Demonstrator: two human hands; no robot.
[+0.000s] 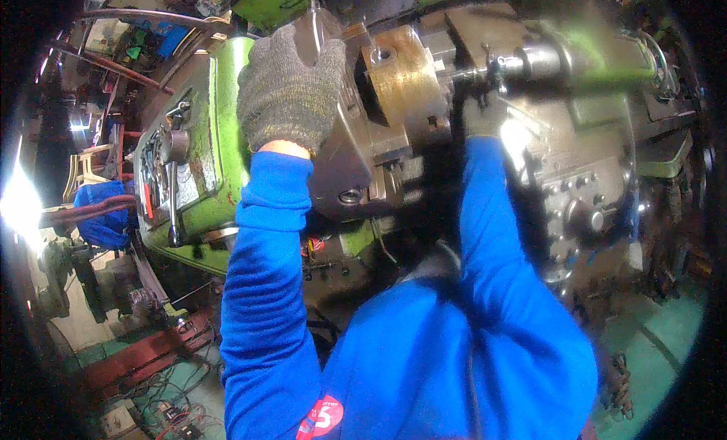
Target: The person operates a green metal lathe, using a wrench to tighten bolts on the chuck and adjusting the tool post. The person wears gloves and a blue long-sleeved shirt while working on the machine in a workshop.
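My left hand (291, 92), in a grey knitted glove, lies over the rim of a large dark metal lathe chuck (341, 156). Its fingers curl over the far side, where their tips are hidden, and the thumb stands apart on the right. Just right of the chuck sits a thick brownish-yellow metal block (409, 80) with a round hole in its upper face. My right hand (482, 116), gloved too, reaches beneath a shiny metal spindle (522, 63) at the tailstock end. Blur and shadow hide its fingers, so I cannot tell what it touches.
The lathe's green headstock (227, 114) stands at left with a long lever (173, 190). A control panel with round knobs (587, 213) is at right. Cables (178, 410) lie on the floor at lower left, near a red metal beam (151, 353).
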